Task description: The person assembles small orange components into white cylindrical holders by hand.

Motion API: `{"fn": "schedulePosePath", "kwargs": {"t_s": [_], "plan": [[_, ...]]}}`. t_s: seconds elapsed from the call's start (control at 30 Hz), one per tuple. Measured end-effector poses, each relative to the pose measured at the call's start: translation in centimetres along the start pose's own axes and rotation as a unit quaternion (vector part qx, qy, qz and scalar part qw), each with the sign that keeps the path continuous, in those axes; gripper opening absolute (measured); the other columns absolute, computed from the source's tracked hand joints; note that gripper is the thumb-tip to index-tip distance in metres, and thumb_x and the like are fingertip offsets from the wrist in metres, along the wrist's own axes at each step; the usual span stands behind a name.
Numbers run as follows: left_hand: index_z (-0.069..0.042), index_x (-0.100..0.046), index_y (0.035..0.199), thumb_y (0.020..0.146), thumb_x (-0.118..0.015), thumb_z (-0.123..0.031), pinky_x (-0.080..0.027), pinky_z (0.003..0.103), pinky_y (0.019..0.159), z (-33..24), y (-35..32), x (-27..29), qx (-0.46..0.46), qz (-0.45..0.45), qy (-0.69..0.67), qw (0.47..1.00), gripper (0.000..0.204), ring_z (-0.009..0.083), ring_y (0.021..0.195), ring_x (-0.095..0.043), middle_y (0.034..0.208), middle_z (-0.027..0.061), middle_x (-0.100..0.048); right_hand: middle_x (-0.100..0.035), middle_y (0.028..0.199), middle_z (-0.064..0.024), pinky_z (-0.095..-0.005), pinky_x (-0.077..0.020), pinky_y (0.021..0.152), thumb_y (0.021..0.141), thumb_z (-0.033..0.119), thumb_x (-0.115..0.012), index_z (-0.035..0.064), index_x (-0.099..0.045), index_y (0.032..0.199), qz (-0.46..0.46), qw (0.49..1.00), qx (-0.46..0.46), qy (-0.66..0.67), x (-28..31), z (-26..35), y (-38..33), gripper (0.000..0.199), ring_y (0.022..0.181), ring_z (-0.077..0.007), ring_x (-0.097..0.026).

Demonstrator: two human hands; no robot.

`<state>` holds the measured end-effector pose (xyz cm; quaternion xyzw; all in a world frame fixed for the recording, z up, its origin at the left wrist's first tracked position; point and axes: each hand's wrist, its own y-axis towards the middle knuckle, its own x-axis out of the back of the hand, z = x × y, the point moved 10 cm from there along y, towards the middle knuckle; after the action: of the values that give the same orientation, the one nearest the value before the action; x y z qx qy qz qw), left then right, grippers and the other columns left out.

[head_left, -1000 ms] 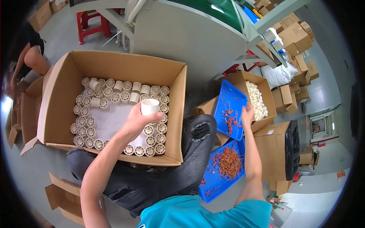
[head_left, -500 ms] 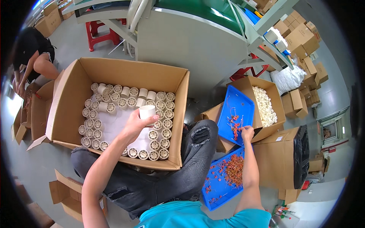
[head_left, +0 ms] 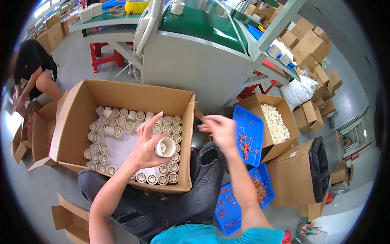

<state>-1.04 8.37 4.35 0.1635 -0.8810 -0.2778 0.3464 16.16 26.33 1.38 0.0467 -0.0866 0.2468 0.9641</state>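
The left hand point(head_left: 147, 140) is closed around a small cream plastic spool point(head_left: 165, 147), thumb and fingers wrapped on its barrel, its round open end turned toward the right. It holds the spool up above the near right part of a large open cardboard box point(head_left: 122, 95) that rests on the seated person's lap. Inside the box, more cream spools point(head_left: 122, 122) stand in rows along the far, left and near sides, around a bare white sheet in the middle.

The right hand point(head_left: 221, 129) is raised just right of the box's right wall, blurred, its fingers loosely curled; I cannot tell whether it pinches anything. Just beyond it to the right, a blue tray point(head_left: 248, 136) leans tilted against a smaller carton of white parts point(head_left: 275, 122), with small red-and-wire pieces scattered on it. A second blue tray point(head_left: 239, 199) lies nearer, on the floor beside the person's right leg, also holding reddish pieces.

Far left, another person point(head_left: 36, 75) in black bends over open cartons. A grey machine with a green top point(head_left: 199, 53) stands behind the box.
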Motion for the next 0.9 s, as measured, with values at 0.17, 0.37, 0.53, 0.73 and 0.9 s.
{"fn": "schedulePosePath", "kwargs": {"t_s": [0.17, 0.37, 0.53, 0.73, 0.9], "plan": [[-0.008, -0.062, 0.105, 0.062, -0.086, -0.023, -0.031, 0.050, 0.107, 3.2, -0.3, 2.4, 0.049, 0.000, 0.116, 0.992, 0.051, 0.0377, 0.133, -0.041, 0.139, 0.0189, -0.047, -0.071, 0.094, -0.0129, -0.0278, -0.0563, 0.071, 0.089, 0.003, -0.066, -0.0068, -0.069, 0.109, 0.253, 0.967, 0.027, 0.003, -17.3, 3.2, 1.5, 0.022, 0.081, -0.0159, -0.069], [-0.005, -0.056, 0.106, 0.068, -0.083, -0.021, -0.043, 0.046, 0.093, 5.9, -1.0, 5.3, 0.159, 0.031, 0.081, 0.983, 0.050, 0.0375, 0.101, -0.060, 0.100, 0.0160, -0.063, -0.071, 0.097, -0.0116, -0.0262, -0.0549, 0.072, 0.087, 0.002, -0.070, -0.0048, -0.070, 0.108, 0.195, 0.972, -0.008, 0.132, -19.2, 1.7, 2.6, 0.023, 0.081, -0.0146, -0.067], [-0.002, -0.056, 0.104, 0.071, -0.082, -0.017, -0.051, 0.043, 0.076, 5.9, -0.1, 3.5, 0.176, 0.054, 0.046, 0.982, 0.044, 0.0366, 0.089, -0.065, 0.090, 0.0166, -0.064, -0.071, 0.097, -0.0122, -0.0264, -0.0569, 0.075, 0.078, -0.002, -0.075, -0.0023, -0.074, 0.103, 0.072, 0.993, 0.088, 0.027, -14.7, -0.4, 3.6, 0.025, 0.084, -0.0169, -0.070], [-0.003, -0.057, 0.105, 0.068, -0.084, -0.015, -0.052, 0.041, 0.080, 7.3, -0.2, 4.8, 0.175, 0.014, 0.073, 0.982, 0.048, 0.0342, 0.094, -0.065, 0.100, 0.0152, -0.064, -0.069, 0.102, -0.0088, -0.0247, -0.0555, 0.074, 0.084, -0.008, -0.066, -0.0054, -0.072, 0.106, 0.115, 0.992, 0.044, 0.031, -15.7, 0.9, 3.1, 0.023, 0.082, -0.0129, -0.067], [-0.006, -0.055, 0.112, 0.064, -0.087, -0.005, -0.051, 0.040, 0.087, 6.9, -0.1, 7.3, 0.115, -0.106, 0.114, 0.981, 0.057, 0.0302, 0.101, -0.062, 0.110, 0.0126, -0.061, -0.069, 0.101, -0.0100, -0.0275, -0.0544, 0.072, 0.083, -0.007, -0.068, -0.0014, -0.073, 0.104, -0.059, 0.972, 0.228, 0.011, -11.7, 5.8, 1.1, 0.023, 0.083, -0.0162, -0.067]]}}
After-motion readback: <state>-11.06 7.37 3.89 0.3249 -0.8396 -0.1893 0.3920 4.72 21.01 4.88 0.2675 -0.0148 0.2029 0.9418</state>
